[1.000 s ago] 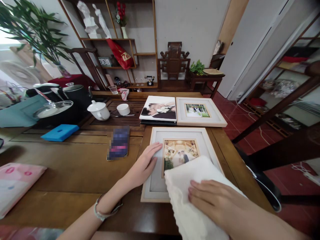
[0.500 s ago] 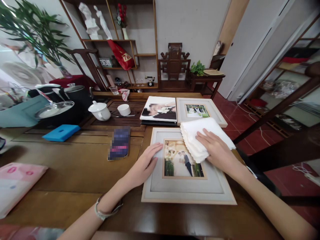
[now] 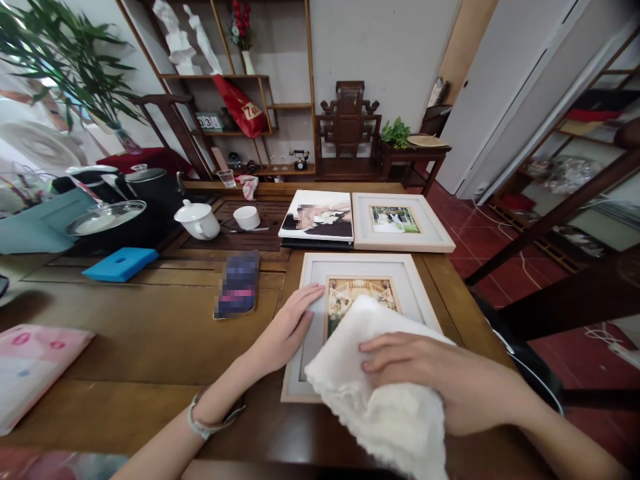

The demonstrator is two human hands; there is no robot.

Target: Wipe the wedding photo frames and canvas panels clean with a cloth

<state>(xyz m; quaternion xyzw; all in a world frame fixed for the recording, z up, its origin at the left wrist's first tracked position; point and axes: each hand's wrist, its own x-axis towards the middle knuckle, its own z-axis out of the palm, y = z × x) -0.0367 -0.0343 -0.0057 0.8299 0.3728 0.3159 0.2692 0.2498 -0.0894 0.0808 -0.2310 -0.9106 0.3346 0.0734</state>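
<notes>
A light wooden picture frame [image 3: 320, 267] with a wedding photo lies flat on the wooden table [image 3: 135, 333] in front of me. My left hand [image 3: 287, 330] rests flat on the frame's left border, fingers stretched out. My right hand [image 3: 430, 380] presses a folded white cloth [image 3: 375, 407] onto the frame's near half, fingers flat on top of it. The cloth covers most of the photo and hangs over the frame's near edge.
Behind the frame lie a photo album [image 3: 317, 217] and a second framed photo [image 3: 400, 223]. A small booklet [image 3: 237, 287], a blue sponge [image 3: 120, 263], a white teapot [image 3: 197, 220], a cup [image 3: 247, 217] and lidded pots [image 3: 107, 217] stand to the left. A pink cloth [image 3: 30, 367] lies at the near left.
My right hand has swept the white cloth from the frame's far right corner back to its near edge. My left hand has stayed on the left border.
</notes>
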